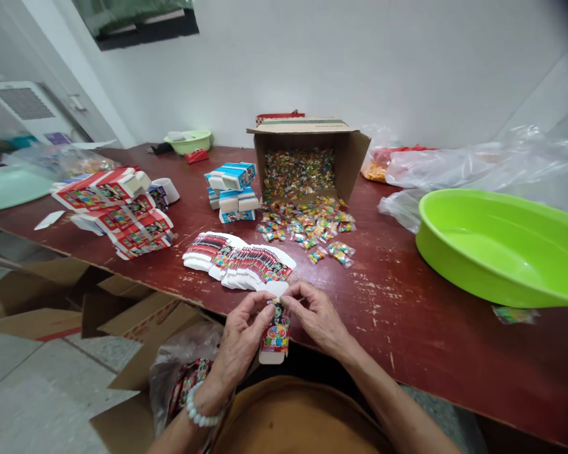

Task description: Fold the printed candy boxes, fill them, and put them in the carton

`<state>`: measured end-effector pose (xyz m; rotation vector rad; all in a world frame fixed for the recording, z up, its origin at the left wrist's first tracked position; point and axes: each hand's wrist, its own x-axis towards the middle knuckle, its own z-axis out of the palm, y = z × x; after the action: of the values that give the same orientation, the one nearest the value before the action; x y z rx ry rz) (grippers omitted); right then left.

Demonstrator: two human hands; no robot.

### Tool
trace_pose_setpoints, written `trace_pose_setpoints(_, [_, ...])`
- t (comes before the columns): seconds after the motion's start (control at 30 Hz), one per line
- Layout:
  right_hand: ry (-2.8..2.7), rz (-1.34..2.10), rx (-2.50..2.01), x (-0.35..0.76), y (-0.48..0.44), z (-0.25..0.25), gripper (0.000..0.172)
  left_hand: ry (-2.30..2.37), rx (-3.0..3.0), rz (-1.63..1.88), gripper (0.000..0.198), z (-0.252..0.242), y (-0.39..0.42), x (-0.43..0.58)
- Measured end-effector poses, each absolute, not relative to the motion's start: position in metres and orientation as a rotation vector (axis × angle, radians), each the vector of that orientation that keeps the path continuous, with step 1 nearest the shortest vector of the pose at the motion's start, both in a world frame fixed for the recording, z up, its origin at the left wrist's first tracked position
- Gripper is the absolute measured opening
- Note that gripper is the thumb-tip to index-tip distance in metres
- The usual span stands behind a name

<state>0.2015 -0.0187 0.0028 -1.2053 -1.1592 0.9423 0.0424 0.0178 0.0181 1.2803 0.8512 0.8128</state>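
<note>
A small printed candy box (275, 334), red and black with colourful balls on it, is held between both hands over the table's front edge. My left hand (246, 328) pinches its upper left side, thumb on the printed face. With thumb and fingers, my right hand (312, 312) grips the upper right corner by the white top flap. The bottom flap hangs open toward me. Just beyond my hands, a fanned row of flat folded boxes (255, 265) lies on the table. Behind it, small candy packets (312, 224) spill from a cardboard carton (353, 167) lying on its side.
Stacked red boxes (123, 208) and blue boxes (234, 189) stand left of the carton. A bright green basin (497, 252) is at the right, with a candy packet (515, 314) by its edge. Opened cartons (137, 315) and a plastic bag (170, 372) sit below the table, left.
</note>
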Motion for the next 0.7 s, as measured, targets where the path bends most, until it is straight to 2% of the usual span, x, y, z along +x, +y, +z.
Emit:
trace_pose_setpoints(0.17, [-0.952,1.104,-1.118,0.2041,-0.0145,0.0036,0.025,0.879,1.347,0.832,0.021,0.0188,0.0208,0.0436])
trace_pose_setpoints(0.27, [-0.890,1.175,-1.039,0.2026,-0.0131,0.0027,0.041,0.873,1.275,0.904,0.025,0.0158,0.0216,0.0463])
trace_pose_setpoints(0.37, [-0.991,1.187,-1.045,0.2022,-0.0134,0.0008,0.026,0.835,1.088,0.910,0.043,0.0125,0.0196,0.0477])
trace_pose_setpoints(0.43, [-1.034,1.111,-1.067,0.2024,-0.0143,-0.0006,0.023,0.797,0.963,0.801,0.051,0.0119,0.0165,0.0478])
trace_pose_setpoints(0.57, [-1.306,0.840,-1.131,0.2024,-0.0168,0.0007,0.013,0.771,0.795,0.543,0.057,0.0124,0.0122,0.0482])
trace_pose_setpoints(0.7, [-1.410,0.798,-1.176,0.2017,-0.0166,0.0066,0.014,0.795,0.725,0.543,0.054,0.0116,0.0127,0.0513])
